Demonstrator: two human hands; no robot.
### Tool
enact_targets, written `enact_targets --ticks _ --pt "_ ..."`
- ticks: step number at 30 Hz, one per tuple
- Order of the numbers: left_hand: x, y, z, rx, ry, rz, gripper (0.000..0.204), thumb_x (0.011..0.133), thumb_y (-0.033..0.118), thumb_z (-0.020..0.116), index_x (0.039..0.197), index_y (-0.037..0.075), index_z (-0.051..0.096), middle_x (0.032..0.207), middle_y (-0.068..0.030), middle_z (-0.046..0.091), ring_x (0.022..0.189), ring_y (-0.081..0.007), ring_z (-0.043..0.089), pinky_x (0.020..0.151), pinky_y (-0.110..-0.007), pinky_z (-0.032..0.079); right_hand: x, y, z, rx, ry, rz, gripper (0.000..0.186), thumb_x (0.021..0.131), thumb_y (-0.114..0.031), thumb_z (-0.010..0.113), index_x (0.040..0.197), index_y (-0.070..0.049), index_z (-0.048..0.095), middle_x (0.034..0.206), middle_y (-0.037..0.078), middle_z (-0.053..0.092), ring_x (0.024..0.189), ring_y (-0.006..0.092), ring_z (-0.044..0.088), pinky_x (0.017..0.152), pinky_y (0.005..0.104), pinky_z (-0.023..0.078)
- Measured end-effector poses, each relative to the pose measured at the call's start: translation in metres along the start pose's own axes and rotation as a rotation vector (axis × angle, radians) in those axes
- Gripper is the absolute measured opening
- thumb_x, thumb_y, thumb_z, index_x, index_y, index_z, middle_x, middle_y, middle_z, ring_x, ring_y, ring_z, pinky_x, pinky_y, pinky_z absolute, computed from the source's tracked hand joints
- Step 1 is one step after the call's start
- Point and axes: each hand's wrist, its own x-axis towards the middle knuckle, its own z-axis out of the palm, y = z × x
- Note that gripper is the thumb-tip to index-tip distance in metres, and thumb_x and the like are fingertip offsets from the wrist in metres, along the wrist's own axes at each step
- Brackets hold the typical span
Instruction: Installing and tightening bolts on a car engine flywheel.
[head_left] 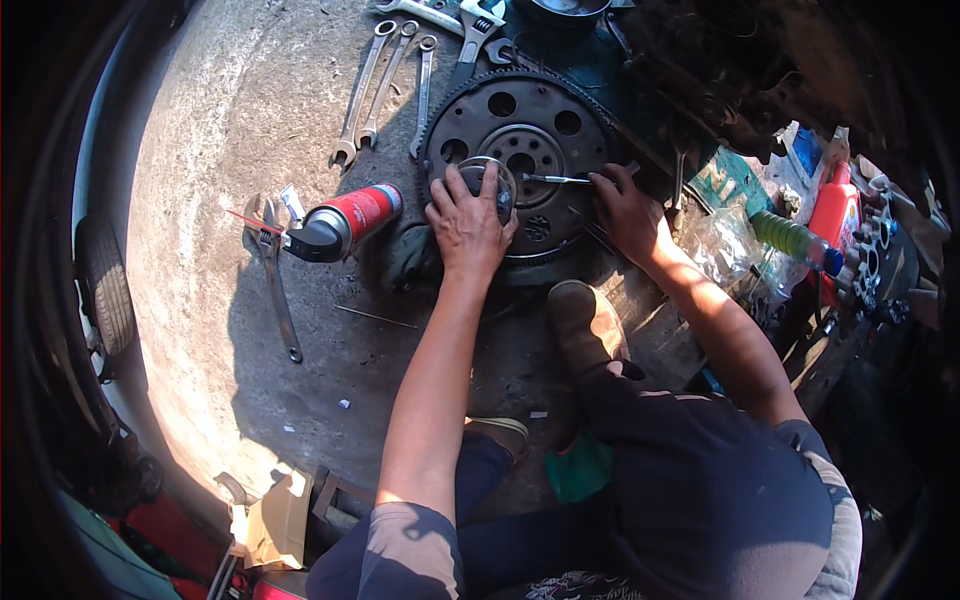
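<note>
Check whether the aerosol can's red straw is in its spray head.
In, it appears: the red straw meets the black spray head of the aerosol can, jutting left.

I see L hand (468,225) across lower-L edge of flywheel (535,104), on round part (505,207); R hand (632,215) w/ slim tool (558,180) at R edge.

Harsh sunlight bleaches the floor (190,230) well left of the left hand (472,222); a sharp-edged shadow (300,410) darkens the part nearer it. Glare flecks the plastic bag (725,245) beside the right hand (632,212); ahead, detail drowns in gloom. Outer edges bend into black.
</note>
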Motion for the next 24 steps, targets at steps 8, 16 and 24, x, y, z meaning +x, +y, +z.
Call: enact_targets --ticks 8,16,24 --pt "0.001 -0.008 -0.001 -0.013 0.023 0.043 0.083 0.072 0.039 0.086 0.146 0.027 0.049 0.141 -0.0239 0.042 0.128 -0.0434 0.043 0.1 -0.054 0.044 0.016 0.0 0.001 -0.12 -0.024 -0.11 0.02 0.091 -0.004 0.055 0.111 -0.004 0.057 0.112 0.016 0.06 0.087 0.0373 0.07 0.073 0.0466 0.059" --pt "0.002 -0.015 -0.012 -0.265 0.135 0.002 0.081 0.072 0.036 0.086 0.145 0.025 0.053 0.137 -0.0227 0.046 0.127 -0.0421 0.044 0.108 -0.052 0.041 0.02 0.004 0.005 -0.179 -0.041 -0.125 0.011 0.089 -0.003 0.058 0.098 -0.006 0.054 0.097 0.016 0.059 0.077 0.0347 0.069 0.066 0.0432 0.059" --pt "-0.041 -0.001 -0.028 -1.711 0.019 -0.16 0.081 0.087 0.032 0.07 0.157 0.02 0.033 0.132 -0.0116 0.055 0.118 -0.0256 0.06 0.101 -0.036 0.05 -0.006 -0.033 -0.008 0.625 0.109 0.076 0.019 0.096 -0.017 0.064 0.108 -0.003 0.061 0.088 0.017 0.069 0.078 0.0251 0.072 0.065 0.0363 0.054"
